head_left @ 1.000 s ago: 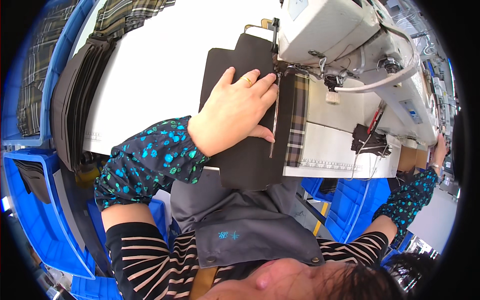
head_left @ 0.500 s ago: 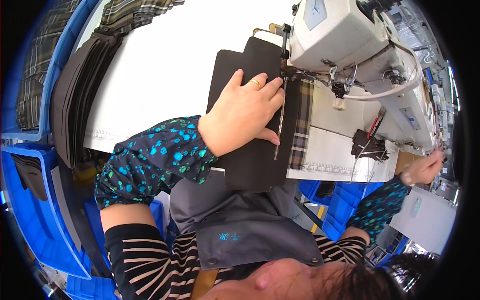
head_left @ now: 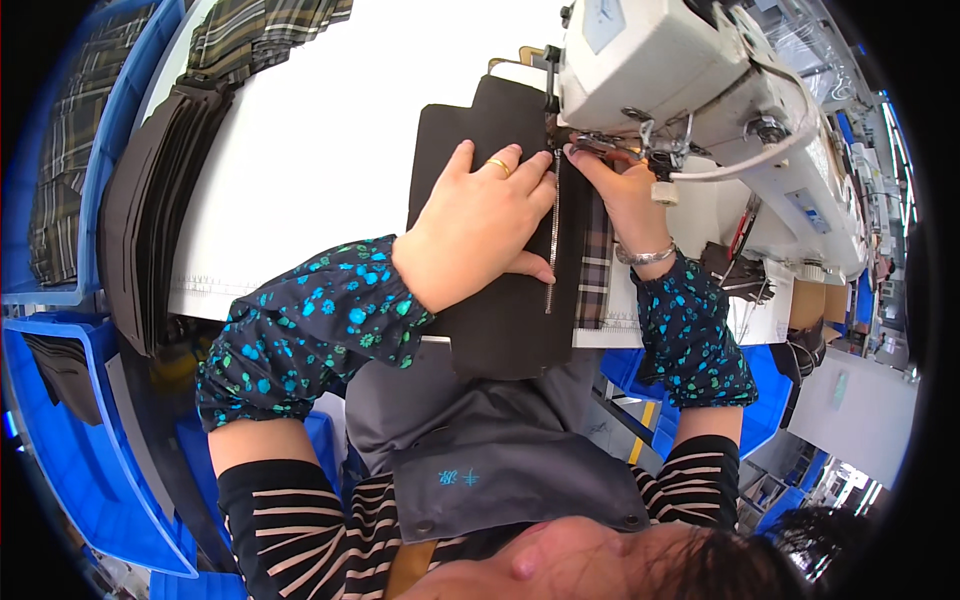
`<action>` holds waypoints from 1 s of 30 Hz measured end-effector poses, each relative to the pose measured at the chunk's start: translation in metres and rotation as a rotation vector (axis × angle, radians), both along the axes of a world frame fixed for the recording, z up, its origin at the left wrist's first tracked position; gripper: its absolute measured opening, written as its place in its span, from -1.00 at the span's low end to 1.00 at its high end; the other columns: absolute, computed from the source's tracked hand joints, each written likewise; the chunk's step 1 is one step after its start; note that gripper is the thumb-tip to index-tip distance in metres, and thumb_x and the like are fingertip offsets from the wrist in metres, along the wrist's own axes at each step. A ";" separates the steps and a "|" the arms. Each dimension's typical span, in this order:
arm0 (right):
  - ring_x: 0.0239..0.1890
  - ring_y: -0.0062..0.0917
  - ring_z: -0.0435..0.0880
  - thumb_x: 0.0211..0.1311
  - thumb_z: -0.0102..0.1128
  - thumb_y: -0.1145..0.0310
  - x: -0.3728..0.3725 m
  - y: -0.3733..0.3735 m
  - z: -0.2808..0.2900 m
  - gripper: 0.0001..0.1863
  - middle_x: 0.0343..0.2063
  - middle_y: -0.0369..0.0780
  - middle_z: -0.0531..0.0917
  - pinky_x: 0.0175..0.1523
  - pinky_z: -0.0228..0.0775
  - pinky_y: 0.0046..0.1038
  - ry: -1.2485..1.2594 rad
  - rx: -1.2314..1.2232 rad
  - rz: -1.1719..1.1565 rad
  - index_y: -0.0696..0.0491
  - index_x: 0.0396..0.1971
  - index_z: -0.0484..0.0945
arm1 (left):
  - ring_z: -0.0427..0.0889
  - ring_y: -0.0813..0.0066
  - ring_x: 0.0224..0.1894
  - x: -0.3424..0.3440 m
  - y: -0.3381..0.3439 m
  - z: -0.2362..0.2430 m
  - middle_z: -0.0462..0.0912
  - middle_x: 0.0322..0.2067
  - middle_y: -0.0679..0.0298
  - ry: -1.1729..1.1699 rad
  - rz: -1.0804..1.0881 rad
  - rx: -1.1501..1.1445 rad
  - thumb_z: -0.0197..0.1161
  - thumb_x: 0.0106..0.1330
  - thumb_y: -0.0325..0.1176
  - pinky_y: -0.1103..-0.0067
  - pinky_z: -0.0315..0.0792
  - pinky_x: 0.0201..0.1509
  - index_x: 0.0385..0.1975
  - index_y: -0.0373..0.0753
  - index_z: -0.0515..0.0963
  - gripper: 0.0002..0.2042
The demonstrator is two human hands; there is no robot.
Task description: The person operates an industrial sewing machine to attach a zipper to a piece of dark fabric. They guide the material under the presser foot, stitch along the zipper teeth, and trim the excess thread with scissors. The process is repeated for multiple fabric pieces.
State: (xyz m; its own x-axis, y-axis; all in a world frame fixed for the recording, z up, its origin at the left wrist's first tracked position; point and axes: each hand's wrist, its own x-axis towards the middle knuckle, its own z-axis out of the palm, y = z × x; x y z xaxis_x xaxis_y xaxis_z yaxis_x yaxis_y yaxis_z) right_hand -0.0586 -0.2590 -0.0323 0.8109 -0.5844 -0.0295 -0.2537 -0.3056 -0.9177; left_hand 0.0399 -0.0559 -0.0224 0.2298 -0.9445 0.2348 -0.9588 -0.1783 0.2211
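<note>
Your left grip (head_left: 476,232): spread flat on the dark panel (head_left: 505,335) atop the worktop (head_left: 310,140), holding nothing. Your right grip (head_left: 632,205): beside the zip (head_left: 554,235), closure unclear. Apparent step: aligning; next move calls for steady guiding.

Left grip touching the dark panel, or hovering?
Touching. The head view shows the left grip spread flat on the dark panel, with no visible gap.

left hand (head_left: 480,228): flat on dark fabric (head_left: 505,340) | right hand (head_left: 632,205): by white sewing machine (head_left: 650,75)
</note>
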 end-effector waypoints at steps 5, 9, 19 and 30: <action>-0.06 -0.67 0.71 0.32 0.51 0.33 0.002 0.000 -0.009 -0.72 -0.13 -0.27 0.84 0.13 0.49 -0.55 -0.038 -0.130 0.081 0.17 -0.07 0.81 | 0.48 0.17 0.42 -0.001 -0.001 -0.004 0.52 0.39 0.23 -0.022 0.015 -0.015 0.49 0.07 0.22 0.06 0.36 0.44 0.29 -0.23 0.53 -0.15; -0.11 -0.69 0.72 0.32 0.51 0.32 0.005 0.008 -0.002 -0.72 -0.15 -0.27 0.85 0.08 0.51 -0.57 -0.032 -0.063 0.033 0.19 -0.09 0.81 | 0.48 0.18 0.42 -0.002 -0.001 -0.004 0.52 0.39 0.23 -0.034 0.009 -0.005 0.49 0.07 0.23 0.05 0.37 0.44 0.29 -0.22 0.53 -0.15; -0.26 -0.55 0.71 0.13 0.45 0.41 -0.026 0.004 0.003 -0.89 -0.39 -0.25 0.75 -0.06 0.52 -0.43 -0.005 -0.274 0.096 0.11 -0.38 0.75 | 0.50 0.14 0.39 0.000 0.000 -0.006 0.57 0.33 0.19 -0.002 -0.004 -0.074 0.53 -0.02 0.27 -0.01 0.40 0.40 0.23 -0.26 0.54 -0.11; -0.31 -0.36 0.61 -0.10 0.50 0.41 -0.047 0.029 0.010 -0.87 -0.39 -0.31 0.57 -0.14 0.38 -0.29 -0.151 -0.577 0.338 0.00 -0.48 0.73 | 0.50 0.09 0.41 0.004 -0.001 0.003 0.54 0.37 0.19 0.030 -0.027 -0.039 0.50 0.04 0.22 0.19 0.40 0.45 0.37 -0.20 0.49 -0.10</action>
